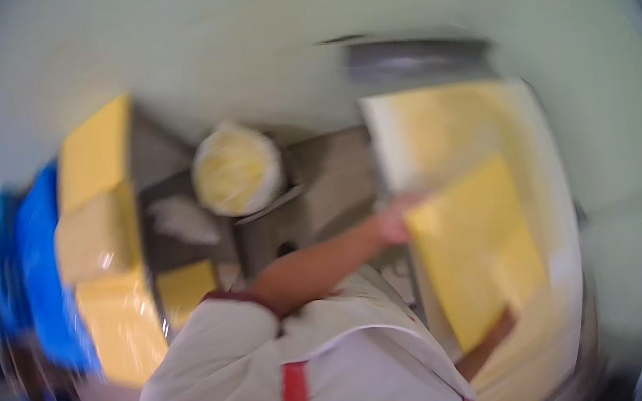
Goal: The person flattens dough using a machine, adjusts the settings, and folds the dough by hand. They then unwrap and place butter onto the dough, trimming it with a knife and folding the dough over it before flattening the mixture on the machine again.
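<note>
Smooth rectangular sheet (468, 241) right of centre, left hand (397, 221) pinching its corner, right hand (506, 326) below, grip too blurred to tell

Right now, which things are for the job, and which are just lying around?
Probably for the job:
yellow sheet at left hand
white-edged surface underneath

Untouched by hands, perhaps just lying around:
blue bundle
round white container
yellow bundles

A passage lies between the round bin (232, 174) and the desk (561, 239), cut across on its near side by the left forearm (322, 262). The yellow sheet (473, 244), left hand (400, 220) at its edge, blocks the desk's middle; room opens over the far end. Yellow packs (100, 229) wall off the left.
</note>
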Motion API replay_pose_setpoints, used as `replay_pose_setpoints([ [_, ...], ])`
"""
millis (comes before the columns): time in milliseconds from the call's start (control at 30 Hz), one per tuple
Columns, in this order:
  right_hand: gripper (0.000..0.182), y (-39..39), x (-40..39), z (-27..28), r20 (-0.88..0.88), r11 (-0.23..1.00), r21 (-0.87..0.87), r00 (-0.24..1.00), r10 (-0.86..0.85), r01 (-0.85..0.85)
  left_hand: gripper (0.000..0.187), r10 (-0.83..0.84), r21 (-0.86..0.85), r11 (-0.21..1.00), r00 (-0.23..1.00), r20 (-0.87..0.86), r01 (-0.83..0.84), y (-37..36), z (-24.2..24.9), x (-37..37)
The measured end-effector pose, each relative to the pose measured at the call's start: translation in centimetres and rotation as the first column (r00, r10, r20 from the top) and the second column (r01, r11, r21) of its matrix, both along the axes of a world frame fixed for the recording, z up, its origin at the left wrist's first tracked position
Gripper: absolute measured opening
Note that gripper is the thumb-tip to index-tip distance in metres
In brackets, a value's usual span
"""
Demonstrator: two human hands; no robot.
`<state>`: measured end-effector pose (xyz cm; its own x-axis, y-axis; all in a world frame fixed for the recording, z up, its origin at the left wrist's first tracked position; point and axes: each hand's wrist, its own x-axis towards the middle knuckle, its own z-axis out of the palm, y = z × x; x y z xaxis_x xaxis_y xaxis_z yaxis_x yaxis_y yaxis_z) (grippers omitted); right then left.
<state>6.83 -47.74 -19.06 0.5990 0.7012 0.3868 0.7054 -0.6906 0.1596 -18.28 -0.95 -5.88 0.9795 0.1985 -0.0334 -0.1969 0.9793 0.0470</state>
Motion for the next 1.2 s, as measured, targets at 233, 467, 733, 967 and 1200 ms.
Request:
replay_pose_setpoints([
  [233,0.031,17.2,7.0,16.6,0.090,0.752,0.653,0.978,-0.189,0.085,0.025,0.653,0.892,0.449,0.666,-0.361,0.043,-1.2,2.3,-9.1],
  [467,0.036,41.3,-20.6,20.1,-0.581,0.585,0.765,0.103,0.807,-0.269,0.026,0.804,0.970,-0.014,-0.580,-0.133,-0.241,-8.7,6.0,-44.1],
  [733,0.043,41.0,-60.6,16.7,-0.658,0.732,0.334,-0.703,-0.270,-0.594,0.036,-0.059,0.914,-0.012,-0.912,-0.405,-0.405,-29.3,2.9,-68.0],
  [967,0.038,36.5,-70.6,16.1,-0.631,0.791,0.336,-0.745,-0.214,-0.511,0.040,0.333,0.685,-0.224,-0.715,-0.614,-0.693,-30.3,4.0,-70.5],
  [1200,0.041,34.2,-72.6,20.1,-0.659,0.767,0.372,-0.730,-0.178,-0.523,0.034,0.533,0.556,-0.396,-0.676,-0.509,-0.731,-30.4,2.6,-68.6],
])
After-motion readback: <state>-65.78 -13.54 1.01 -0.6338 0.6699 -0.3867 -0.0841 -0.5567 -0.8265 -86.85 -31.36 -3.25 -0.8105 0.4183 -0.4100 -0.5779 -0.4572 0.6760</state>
